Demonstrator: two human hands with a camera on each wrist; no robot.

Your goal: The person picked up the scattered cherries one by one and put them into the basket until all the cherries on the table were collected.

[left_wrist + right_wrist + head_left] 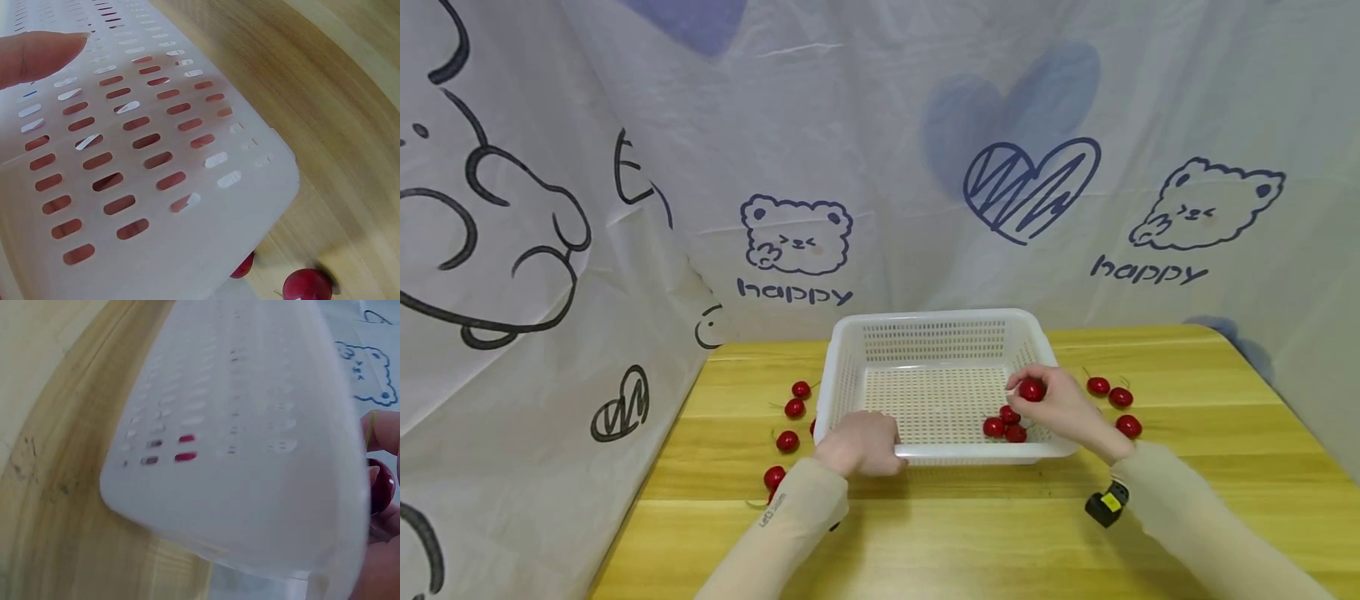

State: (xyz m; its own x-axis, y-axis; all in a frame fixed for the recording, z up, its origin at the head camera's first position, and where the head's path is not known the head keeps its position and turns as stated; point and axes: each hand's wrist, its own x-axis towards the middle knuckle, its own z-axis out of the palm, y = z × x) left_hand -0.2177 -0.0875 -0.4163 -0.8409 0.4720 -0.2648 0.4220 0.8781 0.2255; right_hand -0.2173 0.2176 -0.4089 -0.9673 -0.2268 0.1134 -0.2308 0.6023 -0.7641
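A white slotted plastic basket (985, 452) sits on the wooden table, its near wall filling much of both wrist views. My left hand (863, 442) grips its near rim toward the left corner, and the thumb (47, 56) shows inside the wall in the left wrist view. Over the basket's right end, my right hand (1063, 408) pinches a red cherry (1032, 390); its green stem shows in the right wrist view, where the cherry (383, 487) is partly hidden by fingers. Below that hand, three cherries (994, 427) lie together on the basket floor.
Several cherries (787, 442) lie in a loose row left of the basket, some partly behind the left arm. More cherries (1121, 397) rest to its right. A printed white cloth (910, 250) hangs behind and left of the table (970, 533).
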